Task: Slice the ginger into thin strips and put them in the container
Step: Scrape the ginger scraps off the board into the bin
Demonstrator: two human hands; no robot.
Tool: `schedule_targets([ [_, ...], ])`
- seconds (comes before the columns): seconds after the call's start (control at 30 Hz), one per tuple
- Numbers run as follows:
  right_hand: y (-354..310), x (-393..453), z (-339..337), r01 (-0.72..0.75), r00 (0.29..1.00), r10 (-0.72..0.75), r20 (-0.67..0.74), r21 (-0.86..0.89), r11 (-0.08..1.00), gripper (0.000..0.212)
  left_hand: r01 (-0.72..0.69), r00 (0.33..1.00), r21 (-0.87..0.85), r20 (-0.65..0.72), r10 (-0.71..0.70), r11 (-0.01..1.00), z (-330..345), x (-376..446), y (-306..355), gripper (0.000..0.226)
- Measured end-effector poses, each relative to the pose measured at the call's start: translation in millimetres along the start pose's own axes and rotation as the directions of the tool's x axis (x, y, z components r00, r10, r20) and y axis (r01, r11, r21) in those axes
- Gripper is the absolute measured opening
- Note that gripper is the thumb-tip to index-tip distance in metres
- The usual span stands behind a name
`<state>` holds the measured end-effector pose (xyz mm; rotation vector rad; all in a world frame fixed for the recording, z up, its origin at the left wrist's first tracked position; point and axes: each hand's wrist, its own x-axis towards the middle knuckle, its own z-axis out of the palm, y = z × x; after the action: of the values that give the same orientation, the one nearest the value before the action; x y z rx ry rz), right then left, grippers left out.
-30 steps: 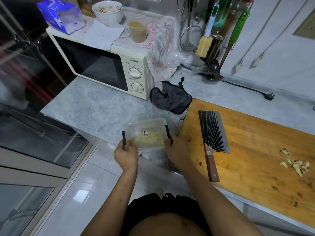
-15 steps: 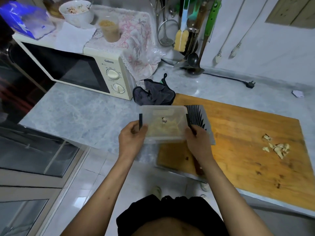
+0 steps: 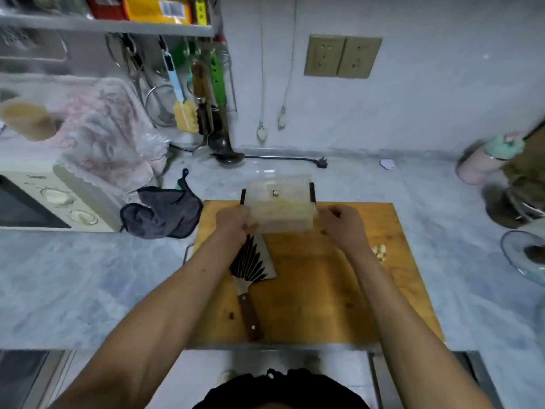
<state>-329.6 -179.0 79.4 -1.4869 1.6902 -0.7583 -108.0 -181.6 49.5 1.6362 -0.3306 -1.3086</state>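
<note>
With the container (image 3: 280,206) sitting at the far edge of the board (image 3: 324,290), lid on and pale ginger strips showing through its wall, I judge the slicing done and the step in hand to be closing or setting down the box. My left hand (image 3: 234,221) grips its left end, fingers curled at the near corner just below the black clip. My right hand (image 3: 343,221) is beside the right end, fingers loosely bent; through the blur I cannot tell whether it touches the box or has let go. The knife (image 3: 253,270) lies flat on the board under my left wrist. A few ginger scraps (image 3: 379,250) sit by my right forearm. Next I would check both clips are snapped, then deal with those scraps, minding the blade.
</note>
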Motion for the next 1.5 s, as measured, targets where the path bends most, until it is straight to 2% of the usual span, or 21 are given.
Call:
schedule_targets([
  [0.07,9,8,-21,-0.010,1.000,0.010,-0.020,-0.024,1.000,0.042,-0.007,1.000,0.034,-0.015,0.007,0.999,26,22,11,0.024],
  [0.13,19,13,-38,0.008,1.000,-0.009,-0.028,-0.066,0.998,0.040,-0.025,0.997,0.153,-0.066,0.035,0.988,53,45,18,0.032],
  [0.23,34,22,-58,0.027,0.999,-0.029,-0.017,-0.106,0.994,0.035,0.021,0.982,0.043,-0.191,-0.012,0.999,84,74,28,0.017],
  [0.3,42,30,-68,0.042,0.999,-0.041,0.009,-0.129,0.991,0.031,0.008,0.991,0.108,-0.137,0.007,0.994,100,79,35,0.001],
  [0.4,49,39,-78,0.054,0.996,-0.043,0.074,-0.155,0.986,0.028,-0.048,0.998,0.186,-0.042,0.057,0.981,112,80,41,0.035],
  [0.47,53,47,-80,0.071,0.992,-0.052,0.114,-0.167,0.983,0.030,-0.054,0.998,0.223,-0.010,0.057,0.973,112,81,38,0.040],
  [0.57,57,55,-78,0.089,0.985,-0.059,0.163,-0.186,0.979,0.028,-0.084,0.990,0.296,-0.086,0.115,0.951,106,83,28,0.043],
  [0.67,59,52,-72,0.110,0.968,-0.063,0.242,-0.189,0.976,0.021,-0.135,0.969,0.254,-0.167,0.181,0.958,91,64,10,0.042],
  [0.8,52,44,-56,0.119,0.930,-0.051,0.363,-0.168,0.979,0.025,-0.218,0.956,0.180,-0.157,0.247,0.959,60,13,-23,0.020],
  [0.87,47,39,-44,0.135,0.906,-0.051,0.419,-0.172,0.976,0.028,-0.224,0.957,0.150,-0.154,0.247,0.963,39,-12,-41,0.011],
  [1.0,34,10,-9,0.131,0.858,-0.025,0.514,-0.171,0.976,0.028,-0.175,0.953,0.128,-0.229,0.201,0.976,-10,-56,-72,0.013],
  [1.13,31,-31,48,0.199,0.848,-0.053,0.527,-0.224,0.954,0.039,-0.152,0.917,0.171,-0.342,0.203,0.974,-64,-80,-100,0.012],
  [1.2,30,-55,80,0.201,0.832,-0.017,0.555,-0.272,0.941,0.033,-0.110,0.911,0.169,-0.376,0.167,0.979,-85,-88,-109,0.011],
  [1.23,27,-66,96,0.198,0.825,0.001,0.565,-0.292,0.936,0.028,-0.096,0.914,0.159,-0.377,0.150,0.983,-94,-92,-112,0.012],
  [1.27,25,-75,110,0.197,0.829,0.016,0.559,-0.320,0.927,0.031,-0.085,0.918,0.149,-0.372,0.136,0.985,-102,-95,-115,0.014],
  [1.37,14,-91,141,0.206,0.879,0.054,0.474,-0.479,0.854,0.061,-0.066,0.932,0.145,-0.343,0.113,0.987,-121,-94,-120,0.017],
  [1.43,11,-94,150,0.229,0.882,0.053,0.468,-0.523,0.821,0.058,-0.064,0.943,0.146,-0.315,0.108,0.987,-132,-92,-121,0.017],
  [1.5,14,-98,149,0.201,0.894,0.056,0.445,-0.509,0.837,0.051,-0.069,0.952,0.147,-0.285,0.109,0.987,-139,-90,-121,0.017],
])
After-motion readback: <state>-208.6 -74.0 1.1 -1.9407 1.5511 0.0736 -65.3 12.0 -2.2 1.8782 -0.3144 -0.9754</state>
